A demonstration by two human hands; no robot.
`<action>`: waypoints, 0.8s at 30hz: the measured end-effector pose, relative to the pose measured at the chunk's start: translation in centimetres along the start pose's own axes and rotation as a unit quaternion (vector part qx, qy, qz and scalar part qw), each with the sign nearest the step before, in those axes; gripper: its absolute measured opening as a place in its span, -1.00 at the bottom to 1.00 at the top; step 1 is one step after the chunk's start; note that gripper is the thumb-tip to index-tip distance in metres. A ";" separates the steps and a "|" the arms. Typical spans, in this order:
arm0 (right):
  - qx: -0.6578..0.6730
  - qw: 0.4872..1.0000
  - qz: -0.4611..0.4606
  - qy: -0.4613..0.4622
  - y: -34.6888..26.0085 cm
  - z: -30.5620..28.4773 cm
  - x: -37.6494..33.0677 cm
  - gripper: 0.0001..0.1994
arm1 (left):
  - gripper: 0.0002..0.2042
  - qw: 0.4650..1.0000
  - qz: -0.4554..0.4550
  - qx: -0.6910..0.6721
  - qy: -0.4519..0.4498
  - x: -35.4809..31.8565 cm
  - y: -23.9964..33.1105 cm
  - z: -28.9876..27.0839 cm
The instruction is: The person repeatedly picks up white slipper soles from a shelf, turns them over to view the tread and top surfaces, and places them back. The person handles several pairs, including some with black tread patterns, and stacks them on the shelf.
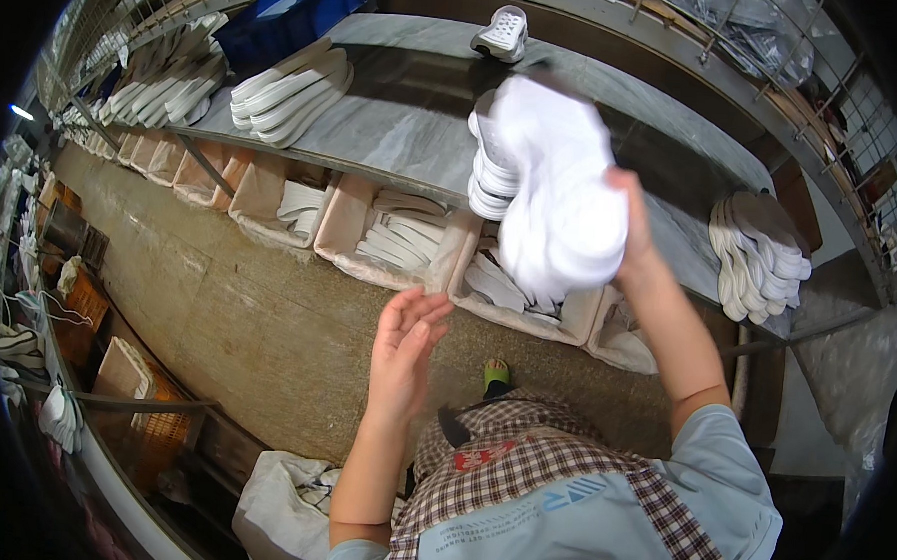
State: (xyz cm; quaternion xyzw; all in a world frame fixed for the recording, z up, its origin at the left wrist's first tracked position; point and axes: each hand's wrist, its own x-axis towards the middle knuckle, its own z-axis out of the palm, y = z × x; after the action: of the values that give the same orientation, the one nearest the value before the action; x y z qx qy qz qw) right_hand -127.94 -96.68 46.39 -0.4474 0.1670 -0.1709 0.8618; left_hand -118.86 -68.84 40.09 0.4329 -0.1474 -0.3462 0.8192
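White soles (564,200) are gripped by the right hand (636,233), the left hand (406,346) empty and unclenched, the hands well apart

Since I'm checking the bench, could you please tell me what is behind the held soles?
Behind the held soles, parts of a stack, the bench and a bin show; the rest is covered.

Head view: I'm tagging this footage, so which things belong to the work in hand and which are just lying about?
Seemingly part of the work:
- blurred white soles, held in the right hand
- white stack beside them
- grey bench under that stack

Apparently just lying about:
- blue crate
- orange basket
- white sack
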 end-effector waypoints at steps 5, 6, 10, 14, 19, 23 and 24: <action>-0.072 0.982 -0.073 0.158 -7.0 -5.9 8.3 -0.38 | -0.87 0.987 -0.072 -0.059 0.130 0.4 -3.1 -1.3; -0.060 0.984 -0.038 0.166 -7.4 -7.2 9.6 -0.38 | -0.87 0.987 -0.078 -0.064 0.122 0.4 -3.7 -1.6; -0.042 0.984 0.071 0.158 -5.9 -11.2 13.1 -0.35 | -0.88 0.982 -0.119 -0.075 0.125 0.6 -6.3 -2.7; -0.119 0.980 0.112 0.109 -6.6 -13.4 13.6 -0.33 | -0.89 0.974 -0.157 -0.064 0.148 1.2 -8.4 -3.5; -0.414 0.868 -0.084 0.260 -12.1 -13.0 17.2 -0.27 | -0.93 0.964 -0.166 -0.074 0.192 2.3 -9.6 -4.0; -0.669 0.629 -0.314 0.241 -15.9 -9.4 26.5 -0.35 | -0.94 0.959 -0.144 -0.083 0.229 3.4 -9.8 -3.9; -0.688 0.601 -0.334 0.234 -16.1 -8.3 29.2 -0.37 | -0.93 0.959 -0.131 -0.081 0.239 3.5 -9.9 -3.8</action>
State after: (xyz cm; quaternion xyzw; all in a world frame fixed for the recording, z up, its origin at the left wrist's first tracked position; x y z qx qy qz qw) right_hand -108.09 -124.25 51.28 -0.8772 0.2703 -0.3801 0.1142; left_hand -118.60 -72.80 29.62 0.4510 0.1394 -0.3478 0.8101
